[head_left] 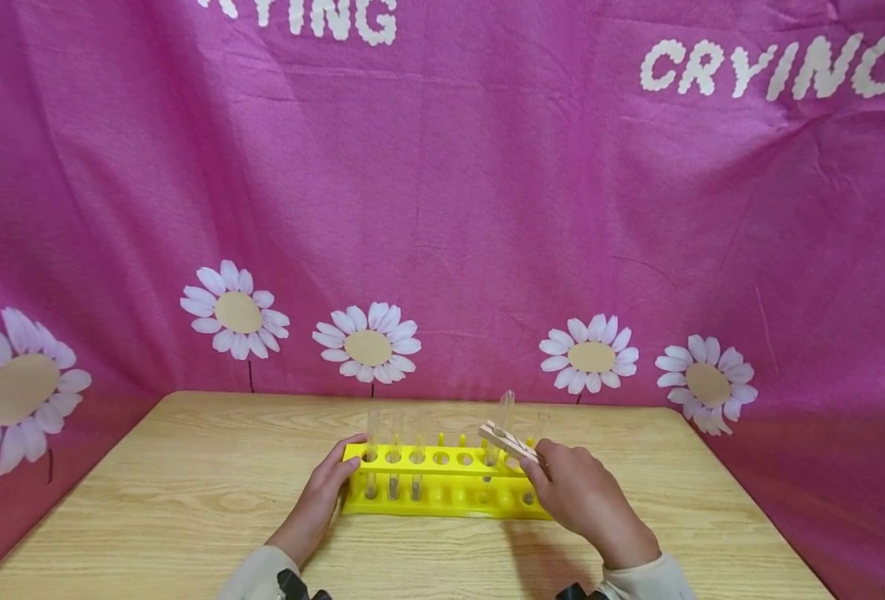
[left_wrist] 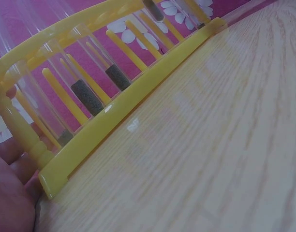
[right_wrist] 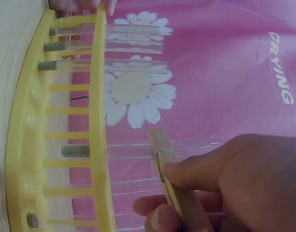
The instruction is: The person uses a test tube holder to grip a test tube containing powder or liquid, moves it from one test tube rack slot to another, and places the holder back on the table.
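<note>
A yellow test tube rack (head_left: 427, 508) stands on the table, its left end gripped by my left hand (head_left: 325, 492). My right hand (head_left: 588, 500) pinches a wooden test tube clamp (right_wrist: 174, 179) between thumb and fingers. The clamp's jaws are around the upper part of a glass test tube (right_wrist: 126, 151), which passes through a hole in the rack's top. Dark grey material (right_wrist: 76, 151) fills this tube's lower end, which hangs above the rack's base. Three more test tubes (head_left: 395, 433) with grey contents stand at the left end.
Another test tube (head_left: 542, 423) stands near the rack's right end, partly behind my right hand. Yellow pegs (head_left: 462, 439) line the rack's back. The light wood table (head_left: 187, 475) reaches a pink cloth (head_left: 472, 208) printed with daisies and white letters.
</note>
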{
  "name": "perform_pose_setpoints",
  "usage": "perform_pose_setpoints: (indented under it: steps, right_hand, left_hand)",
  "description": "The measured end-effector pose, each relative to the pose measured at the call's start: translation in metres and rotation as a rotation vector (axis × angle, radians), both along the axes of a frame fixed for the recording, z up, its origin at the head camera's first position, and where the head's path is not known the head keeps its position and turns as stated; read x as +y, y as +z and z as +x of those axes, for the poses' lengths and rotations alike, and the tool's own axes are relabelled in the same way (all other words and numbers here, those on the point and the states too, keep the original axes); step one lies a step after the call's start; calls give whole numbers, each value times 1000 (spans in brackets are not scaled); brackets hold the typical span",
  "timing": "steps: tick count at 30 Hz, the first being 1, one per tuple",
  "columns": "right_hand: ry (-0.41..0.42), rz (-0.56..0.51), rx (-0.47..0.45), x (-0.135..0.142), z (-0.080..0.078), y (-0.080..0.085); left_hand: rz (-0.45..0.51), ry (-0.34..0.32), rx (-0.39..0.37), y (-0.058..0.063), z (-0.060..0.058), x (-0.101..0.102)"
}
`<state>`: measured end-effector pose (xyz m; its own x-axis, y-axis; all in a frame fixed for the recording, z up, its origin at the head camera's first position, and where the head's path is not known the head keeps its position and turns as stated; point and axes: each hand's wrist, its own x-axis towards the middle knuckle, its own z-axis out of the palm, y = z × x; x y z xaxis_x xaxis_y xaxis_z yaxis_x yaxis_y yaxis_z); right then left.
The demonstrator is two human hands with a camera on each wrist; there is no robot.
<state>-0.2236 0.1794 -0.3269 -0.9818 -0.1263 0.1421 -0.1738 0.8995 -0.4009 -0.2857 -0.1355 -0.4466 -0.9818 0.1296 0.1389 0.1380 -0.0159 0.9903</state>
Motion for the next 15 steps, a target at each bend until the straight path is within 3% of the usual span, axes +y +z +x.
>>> perform_pose_setpoints:
  steps: [15]
  right_hand:
    - [-5, -32, 24, -2, 2, 4]
  left_hand:
    - [6, 8, -1, -2, -2, -1]
